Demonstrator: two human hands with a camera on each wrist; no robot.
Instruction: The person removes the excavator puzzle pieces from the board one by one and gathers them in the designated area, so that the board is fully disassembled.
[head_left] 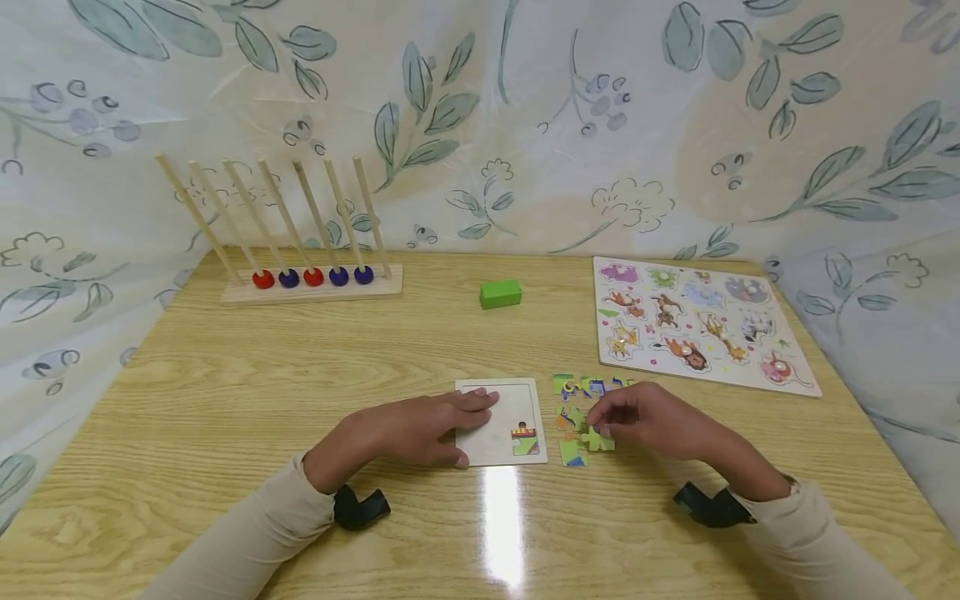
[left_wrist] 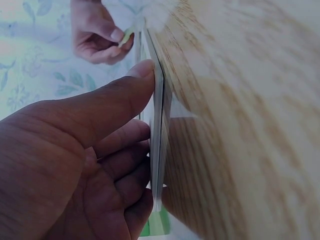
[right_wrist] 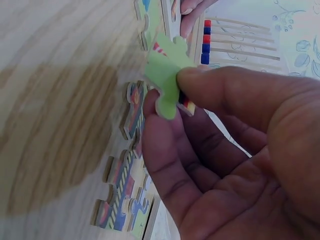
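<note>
My left hand point(head_left: 423, 427) rests on a square white puzzle tray point(head_left: 480, 447), fingers stretched over its left side and thumb at the near edge. In the left wrist view, the thumb tip touches the rim of the tray point(left_wrist: 157, 100). One jigsaw piece point(head_left: 525, 444) lies in the tray's near right corner. Just right of the tray, my right hand point(head_left: 660, 422) pinches a green jigsaw piece point(right_wrist: 164, 67) between thumb and fingers, lifted off the table. Several loose jigsaw pieces point(head_left: 573, 455) lie beneath and around that hand, some partly hidden by it.
At the back left stands a wooden peg rack point(head_left: 311, 287) with red and blue beads. A green block point(head_left: 500, 293) sits at the back middle. An animal knob puzzle board point(head_left: 705, 325) lies at the back right. Behind the table hangs a leaf-patterned cloth point(head_left: 525, 125).
</note>
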